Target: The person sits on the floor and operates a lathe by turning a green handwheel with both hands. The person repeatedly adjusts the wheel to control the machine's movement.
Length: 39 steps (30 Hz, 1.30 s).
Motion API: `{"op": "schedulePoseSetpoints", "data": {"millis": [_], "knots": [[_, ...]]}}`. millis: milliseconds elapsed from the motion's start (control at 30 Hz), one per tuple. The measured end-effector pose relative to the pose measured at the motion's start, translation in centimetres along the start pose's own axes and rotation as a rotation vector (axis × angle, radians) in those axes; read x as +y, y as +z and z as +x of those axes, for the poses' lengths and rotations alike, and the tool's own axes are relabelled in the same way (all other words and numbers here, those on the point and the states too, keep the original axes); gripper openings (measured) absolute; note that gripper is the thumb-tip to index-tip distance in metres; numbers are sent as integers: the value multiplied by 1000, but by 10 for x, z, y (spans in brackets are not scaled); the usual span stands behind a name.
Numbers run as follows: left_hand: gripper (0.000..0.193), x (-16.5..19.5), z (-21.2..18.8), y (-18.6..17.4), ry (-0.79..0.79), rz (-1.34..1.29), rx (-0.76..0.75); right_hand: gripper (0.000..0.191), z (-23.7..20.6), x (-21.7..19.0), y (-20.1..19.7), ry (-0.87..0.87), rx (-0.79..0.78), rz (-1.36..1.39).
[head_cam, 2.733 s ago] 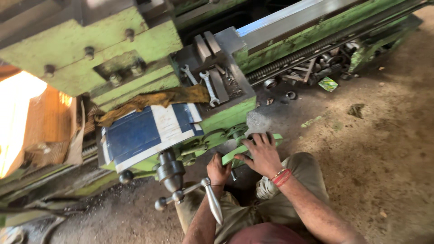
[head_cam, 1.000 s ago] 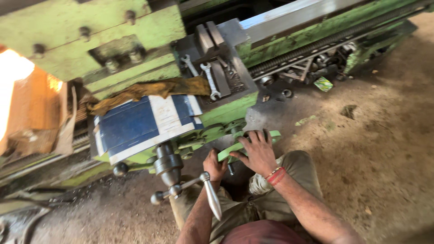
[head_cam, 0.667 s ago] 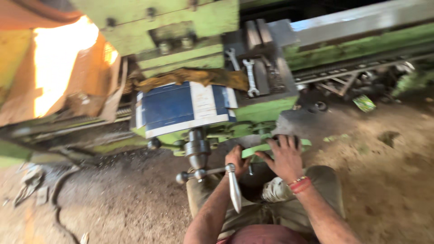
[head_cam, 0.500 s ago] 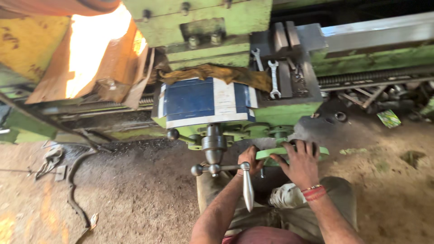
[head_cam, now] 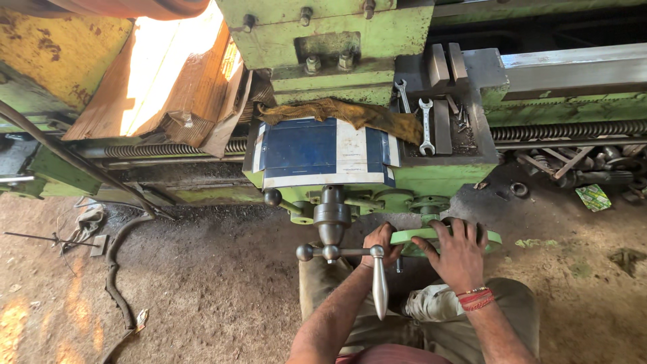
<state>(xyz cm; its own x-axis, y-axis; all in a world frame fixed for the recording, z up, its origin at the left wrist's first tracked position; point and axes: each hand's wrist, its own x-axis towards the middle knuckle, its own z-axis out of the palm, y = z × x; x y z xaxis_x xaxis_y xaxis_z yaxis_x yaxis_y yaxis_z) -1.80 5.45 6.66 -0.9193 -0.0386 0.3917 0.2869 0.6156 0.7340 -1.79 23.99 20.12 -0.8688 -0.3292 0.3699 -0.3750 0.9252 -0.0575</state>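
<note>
Two bare hands work at the front of a green lathe, seen from above. The right hand lies spread over the rim of a green handwheel, fingers draped across its top edge and palm down; red threads and a thin bangle circle the wrist. The left hand sits just beside it, fingers curled around the left part of the same wheel, though how tightly the grip closes cannot be told. The handwheel sits low on the machine's front, below the carriage and just above the person's knees.

Left of the hands a steel crank handle hangs down from a hub with ball-ended arms, passing across the left forearm. Above it, a blue and white sheet covers the carriage, with a brown rag along its upper edge. Two spanners lie in a grey tray to the right. Brown cardboard leans at upper left. Dusty earth floor surrounds the person.
</note>
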Motion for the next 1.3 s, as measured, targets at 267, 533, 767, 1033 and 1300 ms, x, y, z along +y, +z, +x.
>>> {"op": "schedulePoseSetpoints", "data": {"millis": [267, 533, 767, 1033, 1300], "knots": [[36, 3, -2, -4, -26, -19, 10, 66, -3, -1, 6, 5, -21, -24], [32, 6, -4, -9, -27, -39, 34, 65, -4, -4, 11, 22, -19, -66], [34, 5, -5, -9, -30, -42, 34, 65, -6, -6, 14, 16, 12, -59], [33, 5, -6, -13, -92, -29, 12, 62, -6, -10, 13, -11, 37, -94], [29, 3, -9, -15, -82, -46, 26, 63, -7, -13, 14, -24, 34, -130]]}}
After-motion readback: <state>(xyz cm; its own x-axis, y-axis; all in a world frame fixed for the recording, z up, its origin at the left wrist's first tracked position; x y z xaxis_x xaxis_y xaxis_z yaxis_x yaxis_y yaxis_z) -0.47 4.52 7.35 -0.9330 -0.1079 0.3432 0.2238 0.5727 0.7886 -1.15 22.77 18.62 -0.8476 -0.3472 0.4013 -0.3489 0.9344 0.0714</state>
